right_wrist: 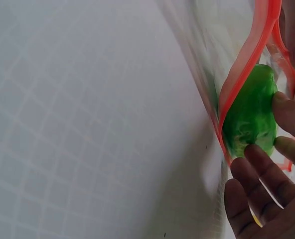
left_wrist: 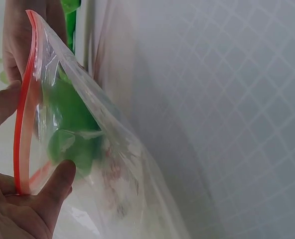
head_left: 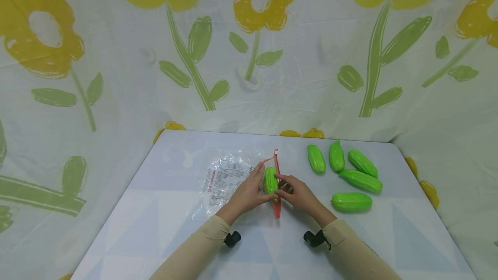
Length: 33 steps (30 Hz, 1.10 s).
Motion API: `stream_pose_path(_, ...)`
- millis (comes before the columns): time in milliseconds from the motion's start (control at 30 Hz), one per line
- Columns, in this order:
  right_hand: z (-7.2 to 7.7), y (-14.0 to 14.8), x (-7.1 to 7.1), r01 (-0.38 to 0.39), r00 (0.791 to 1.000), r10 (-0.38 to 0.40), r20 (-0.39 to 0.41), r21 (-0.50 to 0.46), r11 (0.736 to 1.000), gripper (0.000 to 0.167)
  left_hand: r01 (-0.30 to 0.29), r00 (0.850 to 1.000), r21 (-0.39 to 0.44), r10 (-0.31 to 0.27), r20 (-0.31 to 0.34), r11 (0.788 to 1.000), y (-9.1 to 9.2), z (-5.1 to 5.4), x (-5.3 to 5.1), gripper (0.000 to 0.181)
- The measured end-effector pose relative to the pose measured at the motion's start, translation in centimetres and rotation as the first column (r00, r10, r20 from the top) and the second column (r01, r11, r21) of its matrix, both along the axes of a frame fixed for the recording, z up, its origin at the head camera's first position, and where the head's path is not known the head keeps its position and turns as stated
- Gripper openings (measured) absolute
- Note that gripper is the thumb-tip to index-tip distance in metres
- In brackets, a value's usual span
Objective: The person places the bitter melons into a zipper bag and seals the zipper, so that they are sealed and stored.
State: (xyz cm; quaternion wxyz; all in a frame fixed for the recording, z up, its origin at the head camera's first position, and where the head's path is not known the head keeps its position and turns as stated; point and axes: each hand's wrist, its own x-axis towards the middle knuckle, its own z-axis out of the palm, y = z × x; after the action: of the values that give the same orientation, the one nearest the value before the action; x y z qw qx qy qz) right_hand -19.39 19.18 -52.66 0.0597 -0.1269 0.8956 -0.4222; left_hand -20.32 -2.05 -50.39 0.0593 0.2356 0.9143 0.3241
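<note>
zip bag [head_left: 235, 170]: red lettering [head_left: 212, 182], too small to read | table [head_left: 151, 202], left of bag: pale lettering [head_left: 183, 172], deer-head emblem [head_left: 188, 157], unreadable

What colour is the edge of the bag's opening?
Red. The edge shows best in the left wrist view.

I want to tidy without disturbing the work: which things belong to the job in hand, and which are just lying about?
In the job:
- red-edged zip bag, held by the left hand
- green cucumber-shaped piece at its mouth, held by the right hand

Lying about:
- five similar green pieces, untouched on the table, though possibly meant for the job too
</note>
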Motion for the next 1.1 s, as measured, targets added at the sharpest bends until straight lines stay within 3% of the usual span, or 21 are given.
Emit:
stream_pose_path(700, 0.1, 0.2, 0.2, 0.0, 0.998, 0.0, -0.061, 0.001, 1.0, 0.055, -0.01, 1.0, 0.023, 0.01, 0.003, 1.0, 0.0, -0.1, 0.0, 0.108)
stream_pose_path(1100, 0.2, 1.3, 0.5, 0.037, 0.997, -0.032, -0.072, 0.064, 0.997, 0.05, -0.017, 1.0, 0.001, 0.017, 0.003, 1.0, 0.1, 0.2, 0.1, 0.106)
